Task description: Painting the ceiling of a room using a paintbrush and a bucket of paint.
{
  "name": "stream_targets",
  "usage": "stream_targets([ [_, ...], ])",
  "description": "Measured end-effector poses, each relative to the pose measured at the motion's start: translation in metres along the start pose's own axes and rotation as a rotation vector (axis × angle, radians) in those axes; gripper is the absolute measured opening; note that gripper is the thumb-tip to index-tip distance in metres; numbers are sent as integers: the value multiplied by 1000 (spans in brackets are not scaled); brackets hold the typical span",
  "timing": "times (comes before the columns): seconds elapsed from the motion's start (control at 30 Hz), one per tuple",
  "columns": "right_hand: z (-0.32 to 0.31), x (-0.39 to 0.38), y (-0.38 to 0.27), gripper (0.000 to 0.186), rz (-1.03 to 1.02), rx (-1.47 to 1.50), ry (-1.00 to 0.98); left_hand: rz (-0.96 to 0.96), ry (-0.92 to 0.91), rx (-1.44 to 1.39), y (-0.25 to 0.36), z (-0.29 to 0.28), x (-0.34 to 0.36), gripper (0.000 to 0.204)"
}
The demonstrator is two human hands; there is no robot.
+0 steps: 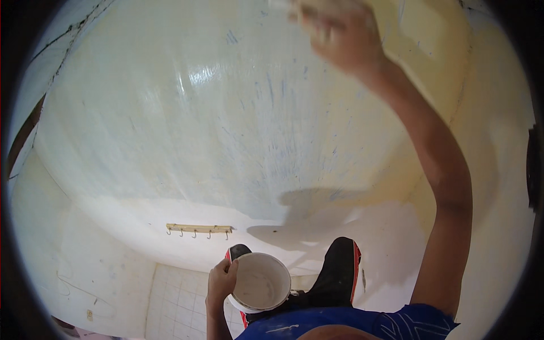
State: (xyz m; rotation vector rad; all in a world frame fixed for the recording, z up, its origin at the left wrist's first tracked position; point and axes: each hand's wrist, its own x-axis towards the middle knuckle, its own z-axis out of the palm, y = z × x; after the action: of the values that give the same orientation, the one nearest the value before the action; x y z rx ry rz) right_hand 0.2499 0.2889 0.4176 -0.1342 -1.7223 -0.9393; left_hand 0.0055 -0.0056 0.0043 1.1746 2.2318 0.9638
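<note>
White, round and open-topped, the bucket [276, 272] is just in front of my blue, pale-marked shirt [317, 322], its rim clamped between the thumb and fingers of my left hand [220, 283]. High against the pale yellow-green wall [170, 124] streaked with blue, my right hand [351, 42] is raised — fingers curled round a pale, blurred thing [280, 3] I can't make out — well above the yellowish strip of metal hooks [198, 228].
</note>
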Motion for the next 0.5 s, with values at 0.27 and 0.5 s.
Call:
stream_targets([
  [0.27, 64, -104, -71, 15, -192, -56, 41, 8, 13, -106, -16, -1, 3, 44],
  [0.5, 34, -260, -202, 13, 344, 637, -514, -6, -9, -113, -12, -5, 5, 44],
])
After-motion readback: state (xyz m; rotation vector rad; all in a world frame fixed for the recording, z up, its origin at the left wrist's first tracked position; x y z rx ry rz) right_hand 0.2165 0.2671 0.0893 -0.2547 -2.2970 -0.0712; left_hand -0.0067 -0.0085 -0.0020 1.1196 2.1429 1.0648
